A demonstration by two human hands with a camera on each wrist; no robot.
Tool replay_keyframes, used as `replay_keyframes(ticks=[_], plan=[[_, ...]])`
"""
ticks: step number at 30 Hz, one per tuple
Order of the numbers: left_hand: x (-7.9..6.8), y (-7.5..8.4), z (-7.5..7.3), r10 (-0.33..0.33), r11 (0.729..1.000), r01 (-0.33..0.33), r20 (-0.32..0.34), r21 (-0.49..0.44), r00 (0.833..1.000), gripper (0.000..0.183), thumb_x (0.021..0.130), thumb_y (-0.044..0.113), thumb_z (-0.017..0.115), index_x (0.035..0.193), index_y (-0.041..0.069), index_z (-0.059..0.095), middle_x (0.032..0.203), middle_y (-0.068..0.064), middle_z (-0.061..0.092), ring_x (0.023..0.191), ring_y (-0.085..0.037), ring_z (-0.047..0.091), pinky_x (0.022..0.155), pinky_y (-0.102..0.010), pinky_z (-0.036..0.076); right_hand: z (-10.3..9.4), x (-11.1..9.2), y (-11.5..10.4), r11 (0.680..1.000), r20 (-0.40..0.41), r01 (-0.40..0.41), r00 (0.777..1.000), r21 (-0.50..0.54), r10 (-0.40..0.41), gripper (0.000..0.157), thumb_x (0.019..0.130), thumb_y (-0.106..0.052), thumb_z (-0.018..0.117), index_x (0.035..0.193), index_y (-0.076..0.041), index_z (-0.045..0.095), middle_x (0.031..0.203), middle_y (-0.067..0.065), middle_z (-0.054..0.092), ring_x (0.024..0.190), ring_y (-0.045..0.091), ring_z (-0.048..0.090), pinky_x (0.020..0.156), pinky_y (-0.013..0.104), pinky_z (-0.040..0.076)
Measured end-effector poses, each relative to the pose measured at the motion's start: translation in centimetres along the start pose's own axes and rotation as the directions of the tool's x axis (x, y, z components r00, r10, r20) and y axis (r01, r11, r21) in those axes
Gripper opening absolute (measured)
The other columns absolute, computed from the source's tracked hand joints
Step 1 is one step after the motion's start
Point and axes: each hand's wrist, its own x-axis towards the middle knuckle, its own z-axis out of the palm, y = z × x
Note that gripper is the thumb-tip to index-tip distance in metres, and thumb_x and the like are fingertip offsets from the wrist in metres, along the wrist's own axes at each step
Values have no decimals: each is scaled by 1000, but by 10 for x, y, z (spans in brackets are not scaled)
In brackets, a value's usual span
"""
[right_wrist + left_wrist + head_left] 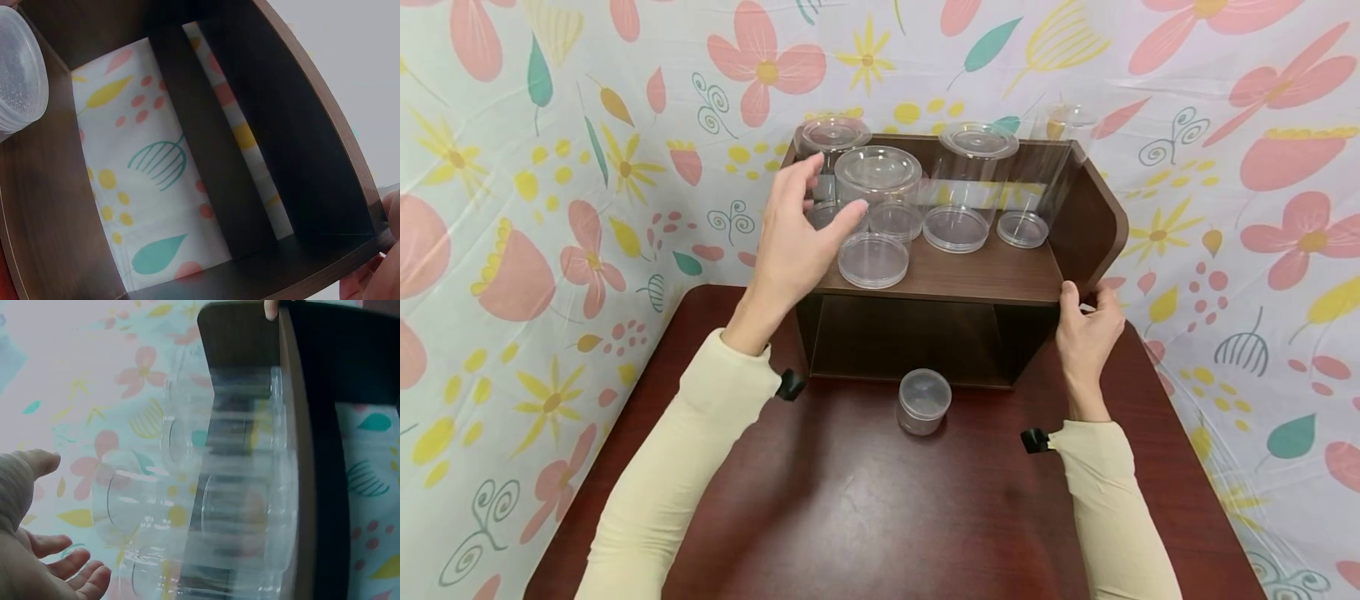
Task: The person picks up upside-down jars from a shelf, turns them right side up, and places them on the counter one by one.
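My left hand (793, 237) is raised beside the front clear plastic jar (878, 171) on the upper board of a dark brown wooden shelf (970, 271). In the left wrist view its thumb and fingers are spread, apart from the jar and holding nothing. My right hand (1088, 329) pinches the shelf's right front edge, thumb at the front and fingers at the outer side. Other clear jars stand behind: a left one (835, 133), a wide one (977, 143) and a tall narrow one (1022, 227) near the side panel.
A small lidded clear jar (922, 402) stands on the reddish-brown table (850, 517), before the shelf's lower compartment (910, 337). Flower-patterned cloth (572, 167) hangs behind and at both sides. In the right wrist view the lower compartment has a partly open back.
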Motion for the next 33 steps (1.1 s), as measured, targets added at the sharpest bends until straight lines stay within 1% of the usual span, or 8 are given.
replay_keyframes(ticks=[4, 8, 10, 14, 20, 25, 30, 33], plan=[[20, 3, 5, -44, 996, 42, 32, 78, 999, 81, 91, 45, 76, 154, 5, 45, 150, -10, 44, 130, -21, 46, 107, -26, 39, 0, 0, 0, 1000, -1, -2, 1000, 0, 2, 23, 91, -12, 72, 92, 11, 68, 81, -15, 52, 78, 0, 51, 70, 13, 41], [32, 5, 14, -80, 986, 70, 64, 151, 995, 88, 90, 55, 74, 157, 7, 42, 154, -9, 40, 139, -16, 38, 113, -22, 30, 1, 1, 0, 1000, -2, -1, 1000, 8, 1, 22, 91, -11, 72, 92, 11, 69, 82, -14, 52, 78, 1, 52, 72, 14, 42], [35, 6, 19, -103, 980, 90, 71, 178, 992, 91, 88, 59, 74, 157, 9, 41, 155, -7, 38, 143, -14, 34, 115, -22, 28, 1, 1, 0, 1000, -1, 2, 1000, 13, -2, 21, 91, -11, 72, 91, 10, 69, 82, -13, 53, 79, 1, 52, 73, 15, 43], [38, 7, 27, -142, 963, 121, 71, 240, 987, 97, 85, 65, 75, 158, 12, 41, 156, -4, 36, 144, -14, 30, 115, -23, 28, 1, 2, 0, 1000, -1, 9, 1000, 11, -9, 20, 91, -11, 72, 91, 10, 70, 82, -13, 53, 79, 0, 53, 74, 16, 44], [41, 4, 36, -179, 929, 145, 70, 340, 981, 108, 81, 72, 74, 161, 10, 36, 158, -3, 32, 144, -15, 27, 115, -22, 29, 1, 2, 0, 1000, 0, 5, 1000, 2, -5, 21, 91, -11, 72, 91, 10, 69, 82, -15, 52, 78, -1, 53, 73, 16, 43], [41, 0, 41, -171, 912, 136, 58, 387, 984, 112, 79, 75, 74, 161, 10, 36, 156, -2, 31, 144, -17, 27, 116, -23, 29, 1, 1, -1, 1000, 3, -5, 1000, 0, 5, 21, 91, -10, 72, 90, 11, 68, 82, -15, 53, 77, -2, 52, 72, 14, 43], [38, -1, 44, -124, 918, 100, 38, 383, 992, 105, 79, 71, 77, 156, 8, 44, 153, -5, 35, 139, -21, 31, 112, -24, 33, 1, 1, 0, 1000, -4, -2, 1000, -7, 2, 20, 91, -10, 71, 90, 10, 68, 81, -15, 52, 77, -2, 52, 72, 14, 42], [37, -1, 45, -105, 924, 84, 35, 372, 994, 101, 79, 69, 78, 153, 8, 48, 151, -6, 38, 137, -22, 32, 112, -24, 33, 1, 1, 1, 1000, -11, 1, 1000, -9, -1, 20, 91, -10, 72, 90, 10, 69, 81, -14, 52, 77, -2, 52, 71, 13, 41]])
